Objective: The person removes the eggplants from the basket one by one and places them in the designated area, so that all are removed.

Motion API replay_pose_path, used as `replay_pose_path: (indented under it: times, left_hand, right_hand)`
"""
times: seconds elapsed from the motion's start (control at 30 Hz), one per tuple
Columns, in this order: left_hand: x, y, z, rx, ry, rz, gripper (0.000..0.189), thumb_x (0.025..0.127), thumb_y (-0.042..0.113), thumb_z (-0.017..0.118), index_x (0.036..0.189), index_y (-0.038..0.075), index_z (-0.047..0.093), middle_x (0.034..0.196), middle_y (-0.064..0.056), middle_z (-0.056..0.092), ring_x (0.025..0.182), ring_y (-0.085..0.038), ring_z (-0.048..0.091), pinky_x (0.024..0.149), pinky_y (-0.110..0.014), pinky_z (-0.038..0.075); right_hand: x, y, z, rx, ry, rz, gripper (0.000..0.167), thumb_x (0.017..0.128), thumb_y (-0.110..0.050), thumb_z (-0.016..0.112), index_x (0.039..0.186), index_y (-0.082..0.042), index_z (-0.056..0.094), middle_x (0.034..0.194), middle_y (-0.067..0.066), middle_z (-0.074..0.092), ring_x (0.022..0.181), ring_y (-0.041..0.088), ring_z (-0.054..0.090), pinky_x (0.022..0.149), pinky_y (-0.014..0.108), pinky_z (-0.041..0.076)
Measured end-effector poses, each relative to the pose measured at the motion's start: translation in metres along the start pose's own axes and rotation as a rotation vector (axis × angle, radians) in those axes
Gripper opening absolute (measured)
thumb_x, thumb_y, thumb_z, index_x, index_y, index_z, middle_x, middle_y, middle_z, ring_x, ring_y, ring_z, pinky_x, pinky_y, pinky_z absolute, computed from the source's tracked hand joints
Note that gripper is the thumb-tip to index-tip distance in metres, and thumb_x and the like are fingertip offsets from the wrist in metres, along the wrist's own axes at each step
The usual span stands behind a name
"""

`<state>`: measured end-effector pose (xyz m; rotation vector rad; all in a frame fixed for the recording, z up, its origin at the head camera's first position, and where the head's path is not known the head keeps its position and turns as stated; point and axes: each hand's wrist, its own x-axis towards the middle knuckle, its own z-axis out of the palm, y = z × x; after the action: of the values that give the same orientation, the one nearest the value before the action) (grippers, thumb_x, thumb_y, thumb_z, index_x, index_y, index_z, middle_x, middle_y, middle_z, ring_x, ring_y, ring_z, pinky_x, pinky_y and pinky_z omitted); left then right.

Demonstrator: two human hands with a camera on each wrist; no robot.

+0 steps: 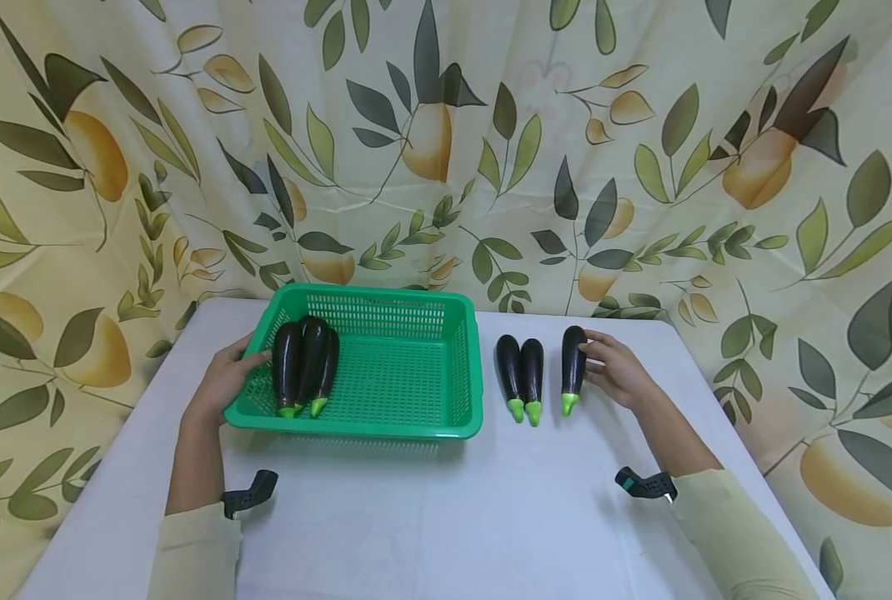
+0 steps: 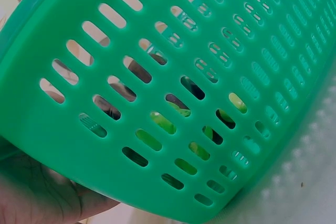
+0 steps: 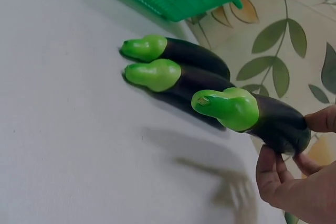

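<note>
My left hand (image 1: pixel 224 379) grips the left rim of a green plastic basket (image 1: pixel 397 432), thumb over the edge. The left wrist view shows the basket's slotted wall (image 2: pixel 173 103) up close, with part of the hand (image 2: pixel 47 192) below its rim. Three dark eggplants (image 1: pixel 287 367) lie side by side in the basket's left end. Right of the basket, my right hand (image 1: pixel 618 367) pinches another eggplant (image 1: pixel 573 362) by its dark end, green cap towards me. In the right wrist view this eggplant (image 3: pixel 278 121) appears raised off the table, fingers and thumb around its end.
Two more eggplants (image 1: pixel 509 371) lie together on the white-covered table (image 1: pixel 416 517), between the basket and my right hand. A leaf-and-fruit patterned curtain (image 1: pixel 446 150) hangs behind the table's back edge. Each wrist wears a black strapped device (image 1: pixel 251 493).
</note>
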<state>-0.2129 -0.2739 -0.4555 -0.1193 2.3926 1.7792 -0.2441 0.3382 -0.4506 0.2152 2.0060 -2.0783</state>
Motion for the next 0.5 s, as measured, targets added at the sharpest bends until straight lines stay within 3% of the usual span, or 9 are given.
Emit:
replay_pose_path:
  times: [0.23,0.5]
  left_hand:
    - [0.0,-0.001,0.0,-0.002,-0.002,-0.001,0.064,0.112,0.026,0.048,0.168,0.008,0.023,0.161,-0.032,0.034,0.14,-0.054,0.042,0.104,-0.066,0.044]
    - [0.0,0.0,0.0,0.0,-0.003,0.006,0.064,0.112,0.026,0.047,0.167,0.007,0.023,0.162,-0.032,0.033,0.141,-0.054,0.041,0.105,-0.067,0.042]
  right_hand:
    - [0.001,0.008,-0.011,-0.055,0.061,0.04,0.058,0.111,-0.011,0.044,0.162,0.004,0.021,0.142,0.017,0.039,0.11,0.013,0.052,0.09,0.027,0.051]
    - [0.0,0.015,-0.017,-0.106,0.105,0.058,0.061,0.111,-0.012,0.046,0.162,0.007,0.018,0.147,0.024,0.039,0.102,0.008,0.058,0.088,0.025,0.054]
